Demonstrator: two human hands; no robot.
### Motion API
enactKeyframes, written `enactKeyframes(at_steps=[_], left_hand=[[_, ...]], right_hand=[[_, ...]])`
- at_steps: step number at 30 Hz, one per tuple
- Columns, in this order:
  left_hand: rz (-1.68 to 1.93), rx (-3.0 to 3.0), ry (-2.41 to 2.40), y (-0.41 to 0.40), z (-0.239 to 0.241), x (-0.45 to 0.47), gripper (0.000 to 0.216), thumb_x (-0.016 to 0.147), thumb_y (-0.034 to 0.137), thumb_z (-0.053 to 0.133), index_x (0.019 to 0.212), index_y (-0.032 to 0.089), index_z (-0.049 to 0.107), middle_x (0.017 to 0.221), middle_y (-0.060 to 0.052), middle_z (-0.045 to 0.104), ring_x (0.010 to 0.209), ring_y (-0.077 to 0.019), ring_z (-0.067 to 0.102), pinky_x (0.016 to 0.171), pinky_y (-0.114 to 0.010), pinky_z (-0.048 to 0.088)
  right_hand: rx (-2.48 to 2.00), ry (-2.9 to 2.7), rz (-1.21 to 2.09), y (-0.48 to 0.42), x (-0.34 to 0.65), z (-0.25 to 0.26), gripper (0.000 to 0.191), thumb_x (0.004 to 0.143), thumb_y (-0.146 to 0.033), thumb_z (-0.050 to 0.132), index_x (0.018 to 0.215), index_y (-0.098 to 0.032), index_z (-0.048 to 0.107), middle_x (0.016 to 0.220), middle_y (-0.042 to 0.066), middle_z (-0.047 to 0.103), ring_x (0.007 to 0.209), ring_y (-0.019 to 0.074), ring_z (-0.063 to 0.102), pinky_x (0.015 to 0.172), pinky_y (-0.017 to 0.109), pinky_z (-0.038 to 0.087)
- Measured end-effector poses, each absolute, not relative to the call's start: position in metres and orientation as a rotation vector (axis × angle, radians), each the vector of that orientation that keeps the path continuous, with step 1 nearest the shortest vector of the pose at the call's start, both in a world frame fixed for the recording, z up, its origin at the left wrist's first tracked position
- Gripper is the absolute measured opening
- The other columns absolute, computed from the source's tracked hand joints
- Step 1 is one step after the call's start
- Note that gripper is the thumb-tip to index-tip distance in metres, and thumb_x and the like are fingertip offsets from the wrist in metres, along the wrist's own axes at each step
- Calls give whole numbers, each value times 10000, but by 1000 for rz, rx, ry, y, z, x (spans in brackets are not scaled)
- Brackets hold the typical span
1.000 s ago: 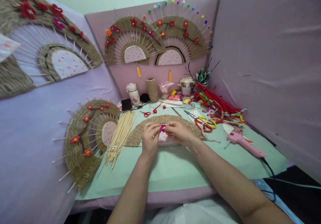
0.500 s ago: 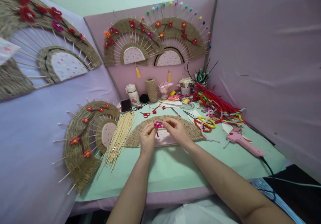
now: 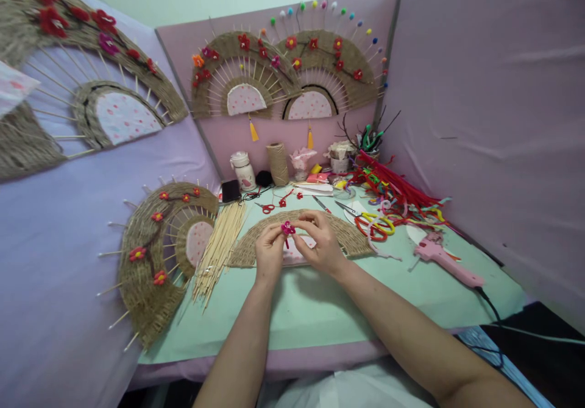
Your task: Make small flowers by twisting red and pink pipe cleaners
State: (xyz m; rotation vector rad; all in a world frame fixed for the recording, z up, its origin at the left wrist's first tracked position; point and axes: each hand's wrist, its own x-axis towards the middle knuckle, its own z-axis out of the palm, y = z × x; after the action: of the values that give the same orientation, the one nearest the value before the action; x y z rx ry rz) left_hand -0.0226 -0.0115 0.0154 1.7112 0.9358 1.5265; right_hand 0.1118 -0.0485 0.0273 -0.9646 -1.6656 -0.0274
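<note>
A small magenta pipe-cleaner flower (image 3: 287,228) with a short stem hanging below it is held up between my two hands. My left hand (image 3: 269,249) pinches it from the left side. From the right, my right hand (image 3: 320,243) reaches its index finger and thumb to the petals, touching the flower's edge. Beneath both hands lies a twine-wrapped fan (image 3: 249,243) with a pink-spotted half-round centre, partly covered by my fingers.
Thin wooden sticks (image 3: 222,243) lie left of the fan, beside a decorated fan (image 3: 150,262) leaning on the wall. Red and yellow scissors (image 3: 377,225), a pink glue gun (image 3: 445,259) and a heap of pipe cleaners (image 3: 397,182) are at the right. A twine spool (image 3: 276,164) stands behind.
My right hand has turned and its fingers have shifted left onto the flower's right edge. My left hand keeps its pinch. The whole view has shifted very slightly.
</note>
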Motion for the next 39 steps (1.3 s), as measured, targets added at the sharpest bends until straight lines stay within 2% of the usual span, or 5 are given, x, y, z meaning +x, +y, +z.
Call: enactKeyframes(at_steps=[7, 13, 17, 31, 39], left_hand=[[1552, 1673, 911, -10, 15, -23, 153, 752, 264, 589, 811, 178, 702, 878, -57, 624, 877, -174, 558, 774, -293, 442], [1531, 1750, 928, -9, 13, -24, 148, 774, 244, 560, 801, 182, 691, 847, -45, 617, 825, -163, 553, 748, -281, 431], [1502, 1812, 932, -10, 14, -24, 147, 782, 244, 551, 788, 180, 683, 831, -45, 615, 835, -169, 548, 773, -293, 419], [1406, 1778, 815, -11, 20, -24, 149, 758, 287, 585, 699, 172, 659, 768, -35, 594, 768, -155, 535, 718, -276, 419], [1356, 1828, 859, -10, 17, -24, 155, 759, 281, 576, 684, 173, 657, 759, -34, 602, 771, -160, 537, 734, -280, 412]], right_hand=[[-975, -1508, 189, -47, 113, 28, 228, 797, -227, 520, 1010, -198, 597, 1006, 84, 527, 893, 178, 524, 735, 317, 457], [-1022, -1282, 842, -37, 120, 30, 195, 771, -329, 547, 804, -153, 624, 709, 19, 593, 618, 111, 507, 574, 239, 411], [-986, -1235, 1053, -38, 119, 34, 221, 701, -345, 625, 796, -148, 659, 669, 10, 603, 566, 91, 476, 545, 228, 381], [-947, -1106, 1235, -36, 117, 28, 194, 646, -336, 673, 694, -156, 619, 578, -37, 535, 488, 58, 405, 485, 208, 325], [-962, -1339, 952, -39, 120, 33, 175, 722, -313, 603, 769, -150, 646, 712, 22, 628, 649, 120, 548, 620, 247, 429]])
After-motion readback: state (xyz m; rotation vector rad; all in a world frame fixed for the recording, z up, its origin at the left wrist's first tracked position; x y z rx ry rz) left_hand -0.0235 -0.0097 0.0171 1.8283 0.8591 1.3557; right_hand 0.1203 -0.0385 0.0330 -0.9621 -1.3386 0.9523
